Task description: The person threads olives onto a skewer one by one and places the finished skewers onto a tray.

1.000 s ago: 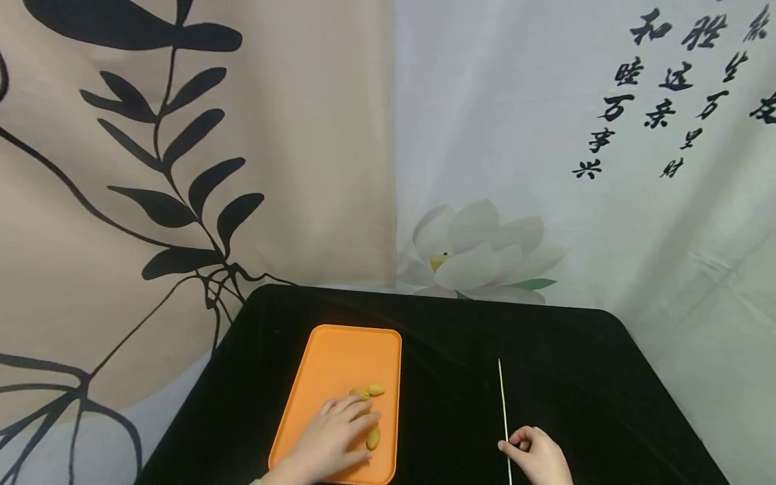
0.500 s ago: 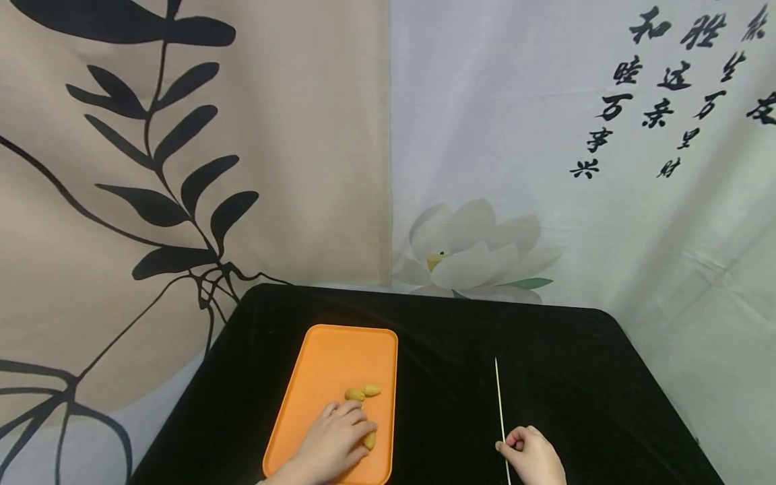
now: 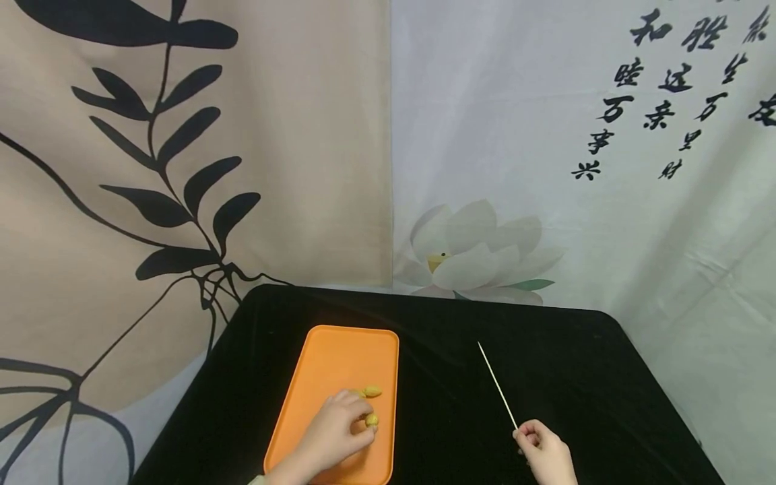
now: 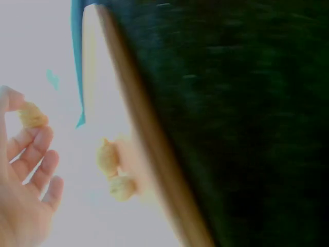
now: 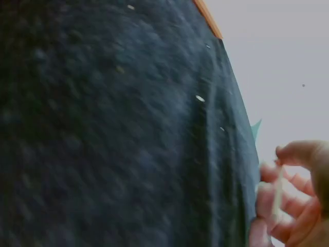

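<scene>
My left hand [image 3: 339,428] reaches in from the near left over the near part of the orange tray [image 3: 351,350], back of the hand up, wrist slightly bent. Thumb and fingertip pinch a small yellow piece [image 3: 372,419] near the tray's right edge; in the left wrist view the other fingers bend loosely below it. Two more yellow pieces [image 4: 114,172] lie on the tray just beyond my hand, next to each other.

My right hand [image 3: 545,455] is at the near right, above the black cloth [image 3: 442,377], thumb and fingers grasping the near end of a thin pale stick [image 3: 497,384], which slants away from me to the far left. Its far tip and the tray are well apart.

Half a second ago my left fingers were spread low across the pieces; now they have drawn together and grip that one. The stick pointed almost straight away from me then; now its tip leans toward the tray, and my right hand has shifted slightly to the right.
</scene>
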The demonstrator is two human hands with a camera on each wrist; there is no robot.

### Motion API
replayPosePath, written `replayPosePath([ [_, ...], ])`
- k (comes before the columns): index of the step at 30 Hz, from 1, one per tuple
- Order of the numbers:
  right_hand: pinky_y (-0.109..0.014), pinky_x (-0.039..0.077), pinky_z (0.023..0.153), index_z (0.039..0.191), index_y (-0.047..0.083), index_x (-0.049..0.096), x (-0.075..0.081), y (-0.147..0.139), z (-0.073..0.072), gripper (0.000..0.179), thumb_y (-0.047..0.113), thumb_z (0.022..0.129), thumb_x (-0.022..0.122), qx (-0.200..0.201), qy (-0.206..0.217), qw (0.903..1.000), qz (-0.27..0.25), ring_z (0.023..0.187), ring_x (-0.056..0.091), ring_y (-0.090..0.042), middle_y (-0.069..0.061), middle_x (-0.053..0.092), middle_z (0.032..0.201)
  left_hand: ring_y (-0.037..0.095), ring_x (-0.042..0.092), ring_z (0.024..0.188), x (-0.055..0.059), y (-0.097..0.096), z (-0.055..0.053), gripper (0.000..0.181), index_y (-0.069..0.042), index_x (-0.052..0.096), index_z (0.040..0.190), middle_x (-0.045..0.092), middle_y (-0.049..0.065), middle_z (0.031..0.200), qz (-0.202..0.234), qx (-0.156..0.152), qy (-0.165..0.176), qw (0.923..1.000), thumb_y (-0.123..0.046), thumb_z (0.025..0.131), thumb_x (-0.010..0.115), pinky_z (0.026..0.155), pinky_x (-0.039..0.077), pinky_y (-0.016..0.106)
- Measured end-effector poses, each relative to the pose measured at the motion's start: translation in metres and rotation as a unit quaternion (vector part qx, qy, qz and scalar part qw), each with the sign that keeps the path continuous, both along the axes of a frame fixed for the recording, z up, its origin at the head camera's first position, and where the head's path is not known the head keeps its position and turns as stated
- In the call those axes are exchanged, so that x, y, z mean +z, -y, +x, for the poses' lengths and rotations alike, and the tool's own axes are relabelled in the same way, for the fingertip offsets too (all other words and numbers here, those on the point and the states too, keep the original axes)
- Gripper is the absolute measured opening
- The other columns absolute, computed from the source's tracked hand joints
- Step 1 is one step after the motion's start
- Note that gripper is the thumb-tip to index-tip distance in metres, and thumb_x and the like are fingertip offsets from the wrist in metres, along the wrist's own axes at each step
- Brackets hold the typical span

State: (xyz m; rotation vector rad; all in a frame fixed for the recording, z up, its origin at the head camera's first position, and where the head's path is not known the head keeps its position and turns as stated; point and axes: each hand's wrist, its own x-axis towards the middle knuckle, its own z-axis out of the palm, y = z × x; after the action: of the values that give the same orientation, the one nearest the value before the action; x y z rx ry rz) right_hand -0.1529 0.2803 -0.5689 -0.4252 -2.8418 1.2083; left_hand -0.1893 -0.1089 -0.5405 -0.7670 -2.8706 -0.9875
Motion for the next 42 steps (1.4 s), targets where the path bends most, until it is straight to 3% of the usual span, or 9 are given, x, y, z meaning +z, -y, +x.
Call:
replayPosePath([
  [3,-0.025,0.044,0.05,0.088,0.008,0.062,0.006,-0.006,-0.001,0.01,0.017,0.092,0.063,-0.019,0.0,0.9989,-0.043,0.054,0.053,-0.014,0.0,0.056,0.062,0.007,0.054,0.088,0.008,0.001,-0.002,0.011,-0.025,0.072,0.094,0.059,-0.017,0.093,0.061,0.021,0.048,0.9967,-0.028,0.084,0.07,0.075,0.049,0.03],
  [8,-0.026,0.043,0.05,0.096,0.003,0.064,0.018,-0.014,-0.001,0.017,0.02,0.094,0.061,-0.036,-0.025,0.9953,-0.087,0.051,0.05,-0.014,-0.004,0.055,0.064,0.009,0.059,0.081,0.015,0.004,-0.005,0.02,-0.013,0.073,0.103,0.064,-0.01,0.088,0.161,0.044,0.112,0.9795,-0.025,0.088,0.07,0.07,0.051,0.028],
  [11,-0.027,0.043,0.05,0.097,0.0,0.064,0.026,-0.015,0.0,0.017,0.016,0.094,0.062,-0.028,-0.055,0.9914,-0.115,0.051,0.049,-0.013,-0.006,0.057,0.065,0.013,0.061,0.08,0.023,0.004,-0.005,0.023,-0.006,0.071,0.107,0.068,-0.004,0.09,0.228,0.056,0.148,0.9607,-0.022,0.09,0.068,0.069,0.053,0.028],
  [16,-0.028,0.044,0.048,0.091,0.002,0.064,0.037,-0.009,0.004,0.001,0.003,0.091,0.063,0.012,-0.135,0.9824,-0.128,0.05,0.049,-0.014,-0.004,0.054,0.062,0.025,0.064,0.081,0.028,0.003,-0.007,0.025,0.002,0.064,0.114,0.068,0.008,0.093,0.332,0.073,0.214,0.9157,-0.013,0.094,0.061,0.071,0.056,0.039],
  [19,-0.027,0.04,0.046,0.086,0.009,0.066,0.043,-0.003,0.007,0.01,-0.001,0.088,0.066,0.035,-0.183,0.9765,-0.108,0.049,0.047,-0.011,0.0,0.052,0.059,0.023,0.063,0.073,0.028,0.003,-0.011,0.027,0.002,0.06,0.119,0.066,0.012,0.09,0.367,0.07,0.221,0.9008,-0.008,0.095,0.055,0.069,0.056,0.037],
  [29,-0.027,0.039,0.047,0.086,0.014,0.07,0.06,0.012,0.01,0.015,-0.001,0.085,0.069,0.051,-0.199,0.9737,-0.098,0.052,0.048,-0.009,0.003,0.056,0.061,0.017,0.057,0.067,0.04,-0.001,-0.014,0.029,0.002,0.059,0.122,0.062,0.009,0.088,0.378,0.076,0.219,0.8964,-0.016,0.1,0.052,0.065,0.053,0.032],
  [33,-0.026,0.038,0.047,0.087,0.012,0.07,0.063,0.016,0.011,0.011,0.001,0.084,0.071,0.056,-0.199,0.9733,-0.1,0.054,0.048,-0.009,0.006,0.056,0.063,0.017,0.058,0.066,0.039,-0.003,-0.016,0.03,0.001,0.058,0.122,0.063,0.011,0.086,0.381,0.08,0.226,0.8927,-0.018,0.1,0.054,0.065,0.054,0.032],
  [38,-0.025,0.039,0.048,0.083,0.011,0.071,0.063,0.022,0.015,0.012,0.0,0.081,0.074,0.064,-0.203,0.9714,-0.105,0.056,0.05,-0.007,0.006,0.058,0.065,0.017,0.06,0.067,0.034,-0.004,-0.017,0.03,0.001,0.058,0.121,0.063,0.012,0.087,0.394,0.099,0.244,0.8805,-0.022,0.1,0.055,0.064,0.055,0.031],
  [42,-0.024,0.041,0.05,0.08,0.014,0.071,0.066,0.028,0.016,0.015,0.0,0.079,0.075,0.069,-0.202,0.9704,-0.112,0.057,0.052,-0.006,0.002,0.063,0.066,0.017,0.062,0.069,0.034,-0.005,-0.016,0.032,0.004,0.06,0.114,0.066,0.012,0.09,0.393,0.113,0.239,0.8809,-0.024,0.099,0.056,0.066,0.056,0.033],
])
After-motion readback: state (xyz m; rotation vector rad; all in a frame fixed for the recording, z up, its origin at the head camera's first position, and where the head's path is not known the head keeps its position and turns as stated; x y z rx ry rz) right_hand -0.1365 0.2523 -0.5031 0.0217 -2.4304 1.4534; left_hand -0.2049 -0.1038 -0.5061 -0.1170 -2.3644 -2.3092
